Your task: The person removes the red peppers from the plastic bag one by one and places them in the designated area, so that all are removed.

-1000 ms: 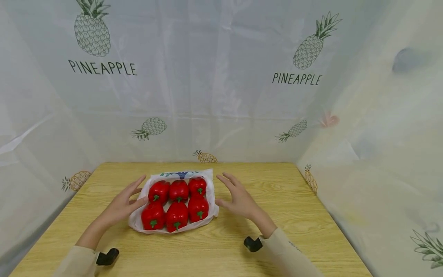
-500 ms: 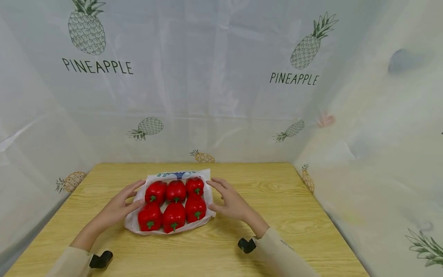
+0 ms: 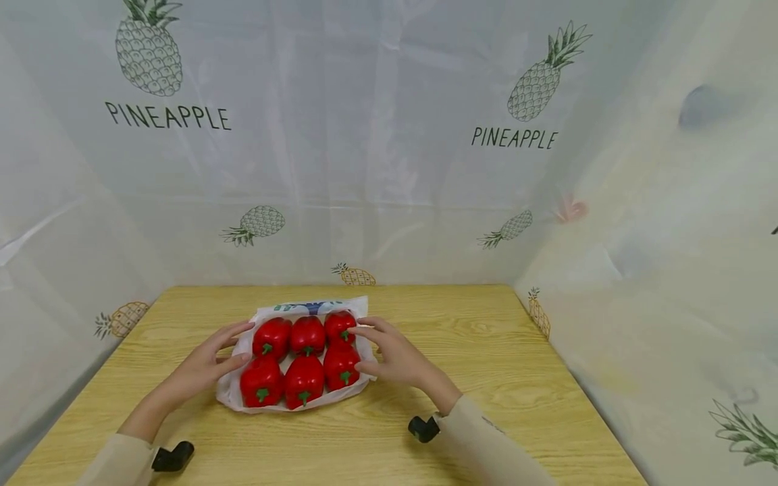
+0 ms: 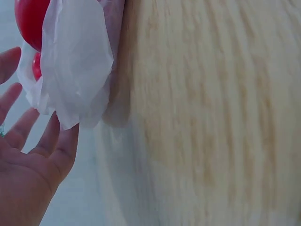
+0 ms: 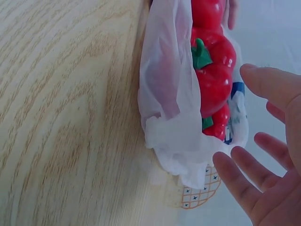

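Note:
Several glossy red bell peppers (image 3: 304, 381) with green stems sit in two rows in a white plastic bag (image 3: 226, 393), left of the table's middle. The bag's edges are spread around them, with blue print on the back flap. My left hand (image 3: 197, 368) is at the bag's left side, fingers apart and gently bent; in the left wrist view its fingertips are right at the white plastic (image 4: 77, 70). On the other side, my right hand (image 3: 404, 358) reaches over the right edge, fingers spread, fingertips overlapping the rightmost peppers in the head view. Neither hand grips anything.
A pale wood-grain table (image 3: 486, 364) lies under the bag. Behind and beside it hangs a white curtain (image 3: 389, 135) printed with pineapples. Black wrist mounts (image 3: 173, 457) stick out from both cream sleeves (image 3: 492, 445).
Both hands have closed in on the bag from the sides, the right hand moving left until its fingers overlap the rightmost peppers. The whole scene shifts slightly left in view.

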`<state>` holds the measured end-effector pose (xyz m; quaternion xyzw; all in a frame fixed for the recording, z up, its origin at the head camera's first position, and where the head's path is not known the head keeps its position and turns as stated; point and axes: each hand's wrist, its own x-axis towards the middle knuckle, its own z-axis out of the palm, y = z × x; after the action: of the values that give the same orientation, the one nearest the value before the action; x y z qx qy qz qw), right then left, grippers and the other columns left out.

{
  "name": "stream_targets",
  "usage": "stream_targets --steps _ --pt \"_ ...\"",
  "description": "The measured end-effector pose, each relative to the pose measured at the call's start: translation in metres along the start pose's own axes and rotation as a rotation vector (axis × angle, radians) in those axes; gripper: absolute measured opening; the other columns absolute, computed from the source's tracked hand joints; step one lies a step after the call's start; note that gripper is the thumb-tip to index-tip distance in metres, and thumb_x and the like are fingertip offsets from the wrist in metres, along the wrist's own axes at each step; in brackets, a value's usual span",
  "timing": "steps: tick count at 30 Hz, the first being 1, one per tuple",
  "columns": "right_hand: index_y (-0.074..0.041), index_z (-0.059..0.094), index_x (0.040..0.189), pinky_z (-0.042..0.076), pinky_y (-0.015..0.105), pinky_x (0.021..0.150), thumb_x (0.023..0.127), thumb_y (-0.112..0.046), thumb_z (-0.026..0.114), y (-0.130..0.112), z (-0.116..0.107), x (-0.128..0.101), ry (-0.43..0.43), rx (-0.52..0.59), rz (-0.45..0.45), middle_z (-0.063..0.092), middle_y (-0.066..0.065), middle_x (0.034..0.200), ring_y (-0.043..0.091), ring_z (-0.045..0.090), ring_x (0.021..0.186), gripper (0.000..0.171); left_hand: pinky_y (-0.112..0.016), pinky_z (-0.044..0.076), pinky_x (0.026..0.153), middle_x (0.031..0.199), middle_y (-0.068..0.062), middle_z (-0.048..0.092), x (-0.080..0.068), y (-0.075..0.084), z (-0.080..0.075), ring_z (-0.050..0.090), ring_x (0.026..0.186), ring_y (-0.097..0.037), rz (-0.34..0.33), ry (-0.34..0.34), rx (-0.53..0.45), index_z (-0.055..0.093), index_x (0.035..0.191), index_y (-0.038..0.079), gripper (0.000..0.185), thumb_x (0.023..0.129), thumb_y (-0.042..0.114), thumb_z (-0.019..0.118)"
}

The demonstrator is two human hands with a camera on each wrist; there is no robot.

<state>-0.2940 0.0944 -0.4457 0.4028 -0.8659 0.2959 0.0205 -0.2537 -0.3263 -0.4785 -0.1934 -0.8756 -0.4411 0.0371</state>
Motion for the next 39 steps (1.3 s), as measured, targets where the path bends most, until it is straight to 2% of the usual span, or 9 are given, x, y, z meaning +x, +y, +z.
stream_targets --steps 3,8,11,17,20,23,31,35,39 --pt "-0.014 0.055 0.154 0.062 0.038 0.091 0.097 -0.023 0.082 -0.001 0.002 0.002 -0.014 0.01 0.001 0.043 0.013 0.163 0.026 0.052 0.137 0.064 -0.067 0.051 0.102 0.169 -0.024 0.031 0.0 -0.002 0.0 0.043 0.139 -0.056 -0.005 -0.013 0.0 0.04 0.163 0.009 0.062 0.108 0.024 0.066" --pt "-0.015 0.059 0.151 0.058 0.026 0.092 0.097 -0.023 0.081 -0.002 0.004 0.003 -0.037 0.006 0.007 0.048 0.01 0.159 0.024 0.051 0.138 0.059 -0.035 0.053 0.1 0.17 -0.021 0.029 0.0 -0.006 -0.002 0.043 0.14 -0.055 0.015 -0.026 0.021 0.052 0.155 0.009 0.052 0.107 0.023 0.067" --pt "-0.014 0.061 0.15 0.056 0.023 0.093 0.097 -0.023 0.081 -0.004 0.005 0.005 -0.054 -0.01 0.003 0.05 0.009 0.158 0.023 0.051 0.138 0.057 -0.024 0.051 0.098 0.17 -0.02 0.03 0.0 -0.008 -0.003 0.045 0.14 -0.05 0.035 -0.029 0.022 0.059 0.149 0.011 0.046 0.105 0.022 0.069" --pt "-0.014 0.062 0.149 0.056 0.022 0.093 0.097 -0.022 0.081 -0.005 0.006 0.008 -0.066 -0.019 0.0 0.05 0.006 0.157 0.02 0.053 0.135 0.056 -0.024 0.053 0.098 0.172 -0.016 0.03 0.0 -0.011 -0.006 0.042 0.137 0.004 0.041 -0.047 0.003 0.064 0.146 0.017 0.043 0.104 0.024 0.072" --pt "-0.014 0.063 0.148 0.056 0.022 0.092 0.097 -0.021 0.081 -0.006 0.007 0.009 -0.07 -0.015 -0.011 0.051 0.007 0.156 0.02 0.054 0.133 0.055 -0.022 0.053 0.096 0.172 -0.015 0.029 0.0 -0.011 -0.008 0.04 0.13 0.017 0.03 -0.064 -0.022 0.065 0.144 0.017 0.041 0.104 0.024 0.072" --pt "-0.014 0.063 0.147 0.056 0.019 0.089 0.097 -0.019 0.081 -0.008 0.007 0.01 -0.078 -0.01 -0.013 0.051 0.008 0.156 0.02 0.055 0.131 0.054 -0.021 0.054 0.095 0.172 -0.017 0.029 -0.001 -0.011 -0.01 0.044 0.127 0.017 0.022 -0.074 -0.037 0.067 0.142 0.016 0.04 0.102 0.024 0.073" --pt "-0.015 0.066 0.144 0.056 0.019 0.087 0.096 -0.016 0.081 -0.011 0.011 0.012 -0.096 -0.002 -0.009 0.052 0.006 0.155 0.021 0.059 0.125 0.05 -0.019 0.056 0.092 0.17 -0.026 0.026 0.0 -0.02 -0.011 0.048 0.126 0.013 0.083 -0.1 -0.091 0.066 0.14 0.006 0.042 0.1 0.014 0.075" --pt "-0.015 0.067 0.143 0.057 0.026 0.096 0.096 -0.017 0.081 -0.012 0.011 0.012 -0.102 -0.034 -0.022 0.053 0.007 0.156 0.022 0.056 0.131 0.049 -0.019 0.057 0.092 0.171 -0.021 0.027 0.0 -0.02 -0.011 0.049 0.127 0.012 0.095 -0.095 -0.117 0.066 0.138 0.003 0.042 0.098 0.011 0.076" --pt "-0.017 0.068 0.142 0.052 0.031 0.108 0.097 -0.018 0.081 -0.013 0.012 0.013 -0.102 -0.067 -0.029 0.054 0.006 0.156 0.023 0.05 0.141 0.047 -0.019 0.057 0.092 0.172 -0.006 0.03 -0.001 -0.018 -0.01 0.049 0.127 0.011 0.126 -0.092 -0.144 0.065 0.138 -0.001 0.043 0.097 0.006 0.076"
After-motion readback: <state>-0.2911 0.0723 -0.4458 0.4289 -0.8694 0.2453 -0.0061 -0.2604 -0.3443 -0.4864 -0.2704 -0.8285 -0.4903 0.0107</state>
